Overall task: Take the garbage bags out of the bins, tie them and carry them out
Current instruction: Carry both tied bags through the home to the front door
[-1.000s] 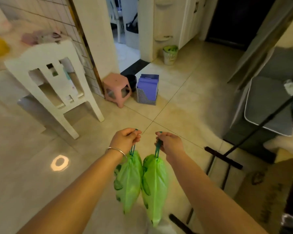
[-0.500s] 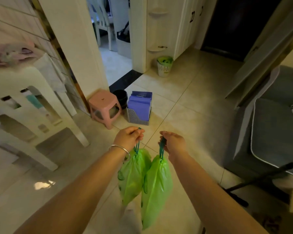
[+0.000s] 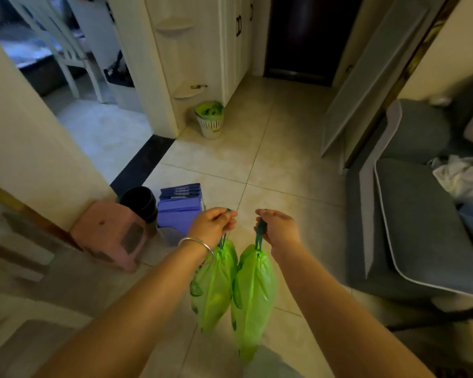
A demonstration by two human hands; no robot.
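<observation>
Two green garbage bags hang side by side above the tiled floor. My left hand (image 3: 212,225), with a silver bangle on the wrist, grips the dark green drawstring of the left bag (image 3: 213,285). My right hand (image 3: 277,227) grips the drawstring of the right bag (image 3: 253,298), which hangs slightly lower. Both bags are drawn closed at the top and touch each other. Further ahead, a white slotted bin (image 3: 210,121) with a green liner bag in it stands against the white cabinet.
A pink stool (image 3: 112,236), a black bucket (image 3: 139,200) and a purple crate (image 3: 179,208) stand on the left by the wall corner. A grey sofa (image 3: 410,225) with laundry fills the right. A dark doorway (image 3: 298,36) lies ahead; another opening leads left.
The view has moved forward along the hallway. The white chair has gone out of sight on the left, and the stool, crate and far bin are nearer. Both hands still hold the bags.
</observation>
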